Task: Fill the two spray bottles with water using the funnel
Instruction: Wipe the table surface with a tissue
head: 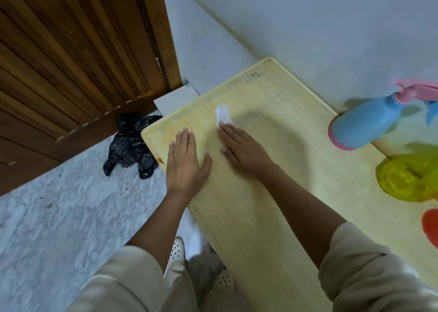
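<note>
A blue spray bottle [366,124] with a pink base and pink trigger head stands at the right of the pale wooden table [258,217], by the wall. In front of it sits a yellow translucent bottle [407,176], cut off by the frame edge. A red object [431,226], perhaps the funnel, shows at the right edge. My left hand [184,162] lies flat on the table near its left edge. My right hand [241,150] lies flat too, fingertips pressing a small white tissue [222,115]. Both hands are well left of the bottles.
A wooden slatted door [71,62] stands at the left. A crumpled black plastic bag [132,145] lies on the marble floor beside the table's corner. The grey wall [308,27] runs along the table's far side. My white shoes [176,252] show below the table edge.
</note>
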{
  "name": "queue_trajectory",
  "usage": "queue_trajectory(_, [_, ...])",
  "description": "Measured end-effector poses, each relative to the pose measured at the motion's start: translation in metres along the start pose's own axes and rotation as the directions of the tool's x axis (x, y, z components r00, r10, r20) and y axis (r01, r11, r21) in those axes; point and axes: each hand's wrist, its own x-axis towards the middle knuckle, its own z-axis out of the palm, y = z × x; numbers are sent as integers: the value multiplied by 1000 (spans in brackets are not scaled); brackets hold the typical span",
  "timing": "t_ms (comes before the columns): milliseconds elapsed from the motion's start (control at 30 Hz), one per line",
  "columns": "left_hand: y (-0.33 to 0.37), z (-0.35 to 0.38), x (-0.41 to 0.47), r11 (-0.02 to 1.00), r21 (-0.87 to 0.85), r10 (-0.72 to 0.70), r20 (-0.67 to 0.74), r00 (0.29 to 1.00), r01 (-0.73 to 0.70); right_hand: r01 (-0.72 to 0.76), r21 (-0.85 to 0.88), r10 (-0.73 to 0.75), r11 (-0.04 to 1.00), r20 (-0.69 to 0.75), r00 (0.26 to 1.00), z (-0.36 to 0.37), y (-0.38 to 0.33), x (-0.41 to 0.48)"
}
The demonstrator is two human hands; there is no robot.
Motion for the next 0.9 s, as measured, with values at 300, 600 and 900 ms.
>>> queue_trajectory(300, [3, -1, -8, 994, 67, 77, 141, 987, -87, -282, -8, 282, 960, 25, 959, 2, -24, -57])
queue_trajectory(600, [25, 4, -34, 981, 80, 157, 229, 961, -179, -547, -24, 540, 837, -129, 832, 1, -46, -135])
queue_trajectory(900, [36, 3, -44, 951, 127, 232, 304, 924, -280, -842, 25, 830, 539, -190, 525, -10, -54, -240])
